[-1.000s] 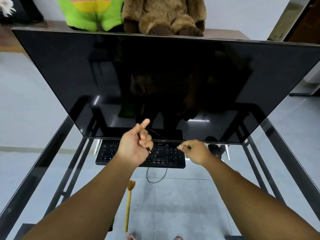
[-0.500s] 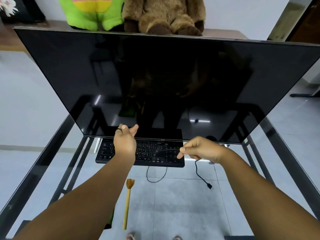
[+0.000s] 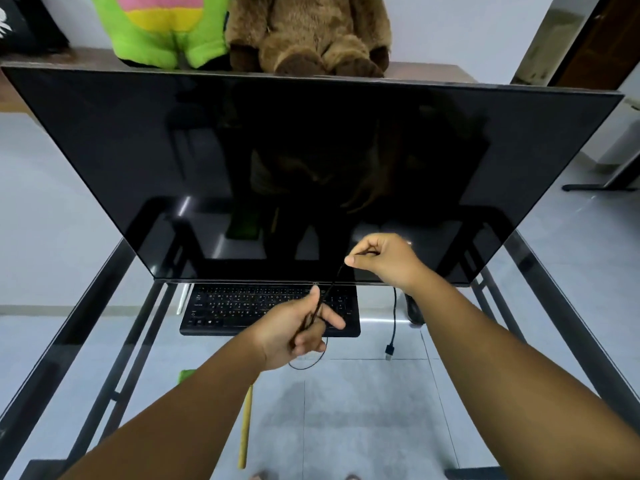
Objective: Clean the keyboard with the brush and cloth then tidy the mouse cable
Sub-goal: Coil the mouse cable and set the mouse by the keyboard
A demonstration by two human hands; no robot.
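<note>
A black keyboard (image 3: 242, 310) lies on the glass table under the monitor's lower edge. The black mouse (image 3: 414, 308) sits to its right, partly hidden by my right forearm. Its thin black cable (image 3: 330, 289) is stretched taut between my two hands. My left hand (image 3: 298, 329) holds it over the keyboard's right half, fingers curled round it. My right hand (image 3: 384, 261) pinches it higher up, in front of the screen. The cable's free end hangs down to a USB plug (image 3: 389, 351). A green cloth (image 3: 187, 375) peeks out beside my left forearm.
A large dark monitor (image 3: 311, 168) fills the middle of the view. Two plush toys, green (image 3: 162, 29) and brown (image 3: 308, 32), sit behind it. The glass table (image 3: 86, 306) has dark metal rails. A yellow stick (image 3: 246, 427) and another loop of cable (image 3: 308, 363) lie near my left arm.
My left hand dropped from the monitor's edge toward me over the keyboard. My right hand rose up in front of the screen, pulling the cable taut. The plug moved closer to the mouse.
</note>
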